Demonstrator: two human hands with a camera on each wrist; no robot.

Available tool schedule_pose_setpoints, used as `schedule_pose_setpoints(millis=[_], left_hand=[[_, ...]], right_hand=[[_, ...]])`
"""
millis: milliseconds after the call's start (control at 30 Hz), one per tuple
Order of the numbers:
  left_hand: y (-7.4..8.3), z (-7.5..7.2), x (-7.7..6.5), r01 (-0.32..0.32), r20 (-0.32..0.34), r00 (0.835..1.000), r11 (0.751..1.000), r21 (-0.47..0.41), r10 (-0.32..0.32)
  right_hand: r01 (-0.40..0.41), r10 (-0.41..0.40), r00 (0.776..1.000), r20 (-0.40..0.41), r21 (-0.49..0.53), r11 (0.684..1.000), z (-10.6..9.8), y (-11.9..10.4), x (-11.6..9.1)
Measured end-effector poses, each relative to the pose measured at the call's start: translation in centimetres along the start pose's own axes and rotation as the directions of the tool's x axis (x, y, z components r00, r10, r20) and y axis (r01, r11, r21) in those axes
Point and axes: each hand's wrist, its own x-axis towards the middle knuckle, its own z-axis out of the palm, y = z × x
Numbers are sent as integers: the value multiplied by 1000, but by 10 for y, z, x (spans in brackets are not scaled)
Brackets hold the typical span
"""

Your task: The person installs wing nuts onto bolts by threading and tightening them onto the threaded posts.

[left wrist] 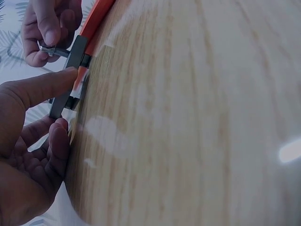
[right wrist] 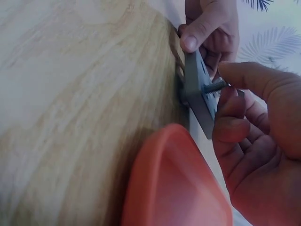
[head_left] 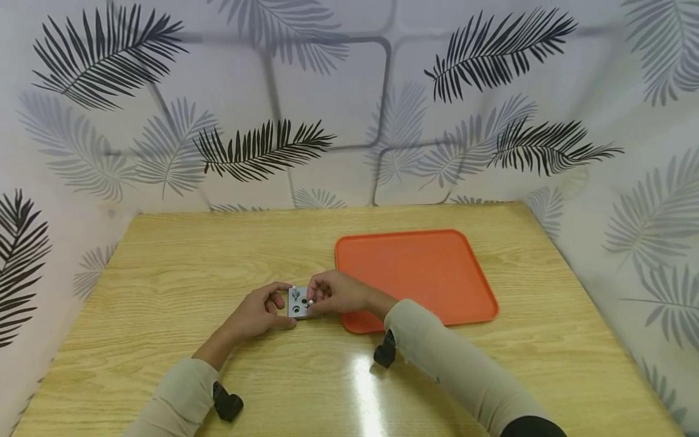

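A small grey block-like plate [head_left: 298, 312] with round holes stands slightly raised above the wooden table, on short dark feet seen in the left wrist view. My left hand [head_left: 255, 312] holds it at its left side, the thumb at the near edge and fingertips at the far one. A threaded bolt [right wrist: 215, 86] projects from the plate's top, and my right hand [head_left: 338, 292] pinches its upper end between thumb and fingers. Near the far left corner, another silver bolt-like piece [head_left: 295, 292] stands in the plate. My right fingers partly hide the plate's right side.
An orange tray [head_left: 409, 273] lies to the right of the plate, its left edge passing under my right forearm. The wooden table [head_left: 207, 255] ends at a wall covered in leaf-patterned cloth [head_left: 338, 97]. Black wrist cameras [head_left: 227, 403] sit on both sleeves.
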Motion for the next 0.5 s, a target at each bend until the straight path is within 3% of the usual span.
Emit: schedule_pose_setpoints(millis=[133, 333, 500], left_hand=[[2, 0, 0, -7, 3, 1000, 1000, -4, 7], [4, 0, -1, 18, -11, 1000, 1000, 8, -18], [3, 1, 0, 27, -10, 1000, 1000, 13, -27]], right_hand=[[-20, 20, 1000, 16, 28, 999, -6, -4, -4], [9, -8, 999, -39, 15, 1000, -11, -3, -2], [27, -27, 1000, -9, 31, 999, -11, -2, -1]])
